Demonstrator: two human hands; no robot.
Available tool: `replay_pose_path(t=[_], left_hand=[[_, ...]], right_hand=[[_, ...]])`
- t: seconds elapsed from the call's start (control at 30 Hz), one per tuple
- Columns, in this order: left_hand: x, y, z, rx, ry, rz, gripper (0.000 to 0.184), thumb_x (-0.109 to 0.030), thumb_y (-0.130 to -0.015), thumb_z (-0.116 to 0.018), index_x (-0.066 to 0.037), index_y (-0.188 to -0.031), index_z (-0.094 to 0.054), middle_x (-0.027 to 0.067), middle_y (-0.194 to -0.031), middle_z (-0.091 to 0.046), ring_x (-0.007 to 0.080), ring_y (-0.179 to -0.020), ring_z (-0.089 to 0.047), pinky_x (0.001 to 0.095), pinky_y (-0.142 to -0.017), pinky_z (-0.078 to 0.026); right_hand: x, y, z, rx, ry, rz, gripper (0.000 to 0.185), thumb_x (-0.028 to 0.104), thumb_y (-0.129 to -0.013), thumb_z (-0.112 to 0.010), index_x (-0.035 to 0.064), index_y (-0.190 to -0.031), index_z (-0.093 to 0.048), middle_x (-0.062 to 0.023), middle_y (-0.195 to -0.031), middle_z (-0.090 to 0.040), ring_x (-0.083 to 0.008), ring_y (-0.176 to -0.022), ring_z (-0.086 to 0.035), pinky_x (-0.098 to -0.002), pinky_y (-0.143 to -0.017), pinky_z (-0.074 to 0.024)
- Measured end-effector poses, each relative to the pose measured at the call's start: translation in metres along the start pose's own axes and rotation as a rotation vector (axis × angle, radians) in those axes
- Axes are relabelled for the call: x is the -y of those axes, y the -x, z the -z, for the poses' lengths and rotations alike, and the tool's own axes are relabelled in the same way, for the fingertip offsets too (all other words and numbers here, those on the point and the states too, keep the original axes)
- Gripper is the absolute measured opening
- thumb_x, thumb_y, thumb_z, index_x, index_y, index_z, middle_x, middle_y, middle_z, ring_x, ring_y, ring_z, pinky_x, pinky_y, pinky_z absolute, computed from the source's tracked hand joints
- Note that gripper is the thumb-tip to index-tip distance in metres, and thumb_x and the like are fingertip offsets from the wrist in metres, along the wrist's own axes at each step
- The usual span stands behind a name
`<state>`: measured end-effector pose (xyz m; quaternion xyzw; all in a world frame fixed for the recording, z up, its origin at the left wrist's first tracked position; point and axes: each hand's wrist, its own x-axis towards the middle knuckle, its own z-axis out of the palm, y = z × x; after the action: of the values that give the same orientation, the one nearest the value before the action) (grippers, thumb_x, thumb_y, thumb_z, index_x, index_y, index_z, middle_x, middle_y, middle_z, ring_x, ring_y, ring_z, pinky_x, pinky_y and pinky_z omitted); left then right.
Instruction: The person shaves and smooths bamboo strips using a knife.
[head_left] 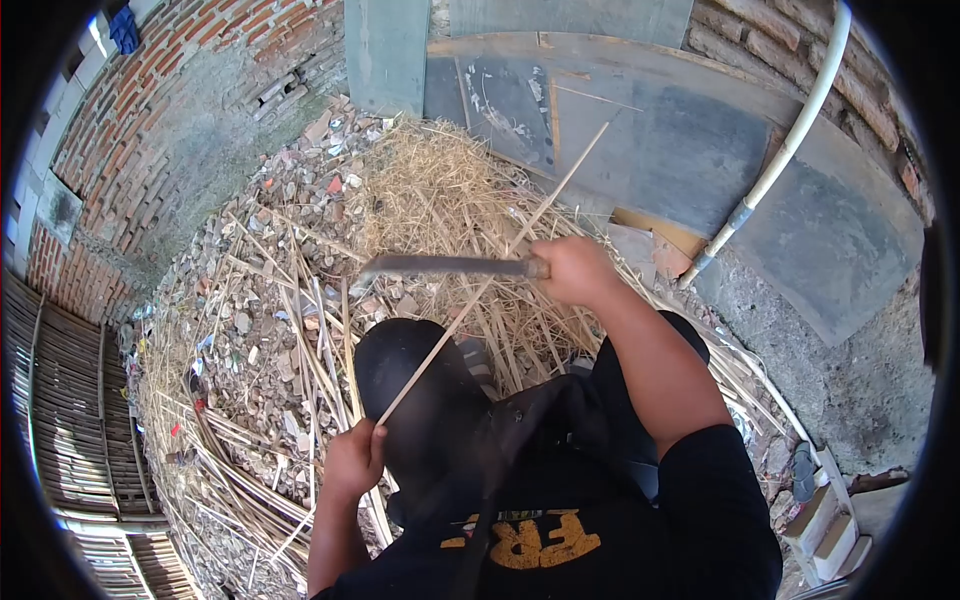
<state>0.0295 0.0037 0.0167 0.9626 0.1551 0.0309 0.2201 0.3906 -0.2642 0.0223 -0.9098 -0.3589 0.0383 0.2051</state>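
Note:
My right hand [575,270] is closed round the handle of a large knife [440,265], whose dark blade points left. A long, thin bamboo strip [435,350] slants from my left hand up past the knife near its handle, with its far end at the upper right. My left hand [355,458] grips the strip's lower end beside my knee. Below the blade, my dark-clothed knees are bent. Whether the blade touches the strip cannot be made out.
Pale shavings [430,180] are heaped ahead, over rubble [240,320]. More bamboo strips [250,480] lie at the lower left. Grey panels [650,140] lean at the back, near a pale pole [790,145]. A brick wall [130,150] and a slatted bamboo screen [75,400] stand on the left.

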Motion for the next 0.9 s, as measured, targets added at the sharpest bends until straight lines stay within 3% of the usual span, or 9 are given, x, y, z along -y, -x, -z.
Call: replay_pose_path(t=[0.13, 0.17, 0.27, 0.4, 0.5, 0.6, 0.73, 0.9], left_hand=[[0.009, 0.019, 0.004, -0.019, -0.029, 0.018, 0.033, -0.027, -0.106, -0.056, -0.004, -0.083, -0.055, 0.0258, -0.063, -0.059, 0.0518, -0.064, -0.061, 0.0586, -0.057, -0.046], [0.012, 0.021, 0.006, -0.004, -0.007, 0.048, 0.033, -0.028, -0.106, -0.057, -0.004, -0.083, -0.055, 0.0257, -0.063, -0.059, 0.0516, -0.063, -0.061, 0.0588, -0.057, -0.045], [0.015, 0.024, 0.008, -0.021, 0.019, 0.045, 0.034, -0.027, -0.106, -0.057, -0.004, -0.082, -0.055, 0.0253, -0.063, -0.059, 0.0511, -0.062, -0.060, 0.0586, -0.057, -0.045], [0.022, 0.027, 0.010, -0.037, -0.016, 0.026, 0.034, -0.025, -0.105, -0.058, -0.004, -0.079, -0.055, 0.0244, -0.061, -0.058, 0.0500, -0.060, -0.060, 0.0571, -0.055, -0.045], [0.039, 0.047, 0.012, -0.041, 0.018, 0.024, 0.032, -0.022, -0.105, -0.058, -0.004, -0.078, -0.055, 0.0231, -0.059, -0.057, 0.0489, -0.058, -0.060, 0.0555, -0.053, -0.044], [0.041, 0.052, 0.015, -0.041, 0.019, 0.043, 0.033, -0.022, -0.105, -0.058, -0.004, -0.078, -0.055, 0.0231, -0.059, -0.057, 0.0488, -0.058, -0.060, 0.0550, -0.054, -0.044], [0.035, 0.049, 0.015, -0.021, 0.015, 0.080, 0.033, -0.022, -0.105, -0.057, -0.003, -0.078, -0.056, 0.0240, -0.061, -0.058, 0.0494, -0.060, -0.061, 0.0545, -0.055, -0.046], [0.032, 0.043, 0.005, -0.055, 0.033, 0.073, 0.033, -0.023, -0.105, -0.056, -0.004, -0.078, -0.055, 0.0232, -0.061, -0.059, 0.0483, -0.059, -0.060, 0.0538, -0.054, -0.046]], right_hand=[[-0.037, -0.018, 0.001, -0.096, 0.009, -0.184, 0.028, 0.018, -0.081, -0.070, 0.0131, -0.109, -0.073, -0.0151, -0.092, -0.075, -0.0381, -0.092, -0.073, -0.0506, -0.082, -0.0584], [-0.036, -0.018, -0.004, -0.135, 0.025, -0.143, 0.025, 0.017, -0.077, -0.071, 0.0108, -0.102, -0.071, -0.0196, -0.091, -0.073, -0.0412, -0.089, -0.071, -0.0526, -0.080, -0.0569], [0.002, -0.006, 0.003, -0.036, 0.023, -0.099, 0.026, 0.016, -0.076, -0.070, 0.0115, -0.102, -0.071, -0.0183, -0.090, -0.073, -0.0404, -0.090, -0.071, -0.0526, -0.080, -0.0567], [0.012, -0.001, -0.001, -0.026, 0.151, 0.175, 0.024, 0.016, -0.077, -0.070, 0.0111, -0.101, -0.071, -0.0173, -0.088, -0.073, -0.0409, -0.089, -0.071, -0.0531, -0.079, -0.0564], [-0.036, -0.016, -0.008, -0.127, -0.095, -0.160, 0.028, 0.017, -0.078, -0.070, 0.0088, -0.104, -0.071, -0.0195, -0.089, -0.073, -0.0422, -0.089, -0.070, -0.0532, -0.079, -0.0560], [-0.053, -0.022, 0.008, -0.181, -0.032, -0.303, 0.043, 0.017, -0.079, -0.068, 0.0151, -0.122, -0.072, -0.0205, -0.104, -0.075, -0.0404, -0.101, -0.071, -0.0502, -0.089, -0.0573], [-0.022, -0.007, 0.007, -0.213, -0.104, -0.170, 0.032, 0.020, -0.080, -0.071, 0.0086, -0.110, -0.072, -0.0205, -0.089, -0.073, -0.0434, -0.089, -0.069, -0.0530, -0.078, -0.0552], [0.014, 0.003, 0.010, 0.017, 0.062, 0.091, 0.031, 0.021, -0.080, -0.074, 0.0083, -0.109, -0.072, -0.0201, -0.088, -0.073, -0.0436, -0.089, -0.069, -0.0524, -0.078, -0.0550]])
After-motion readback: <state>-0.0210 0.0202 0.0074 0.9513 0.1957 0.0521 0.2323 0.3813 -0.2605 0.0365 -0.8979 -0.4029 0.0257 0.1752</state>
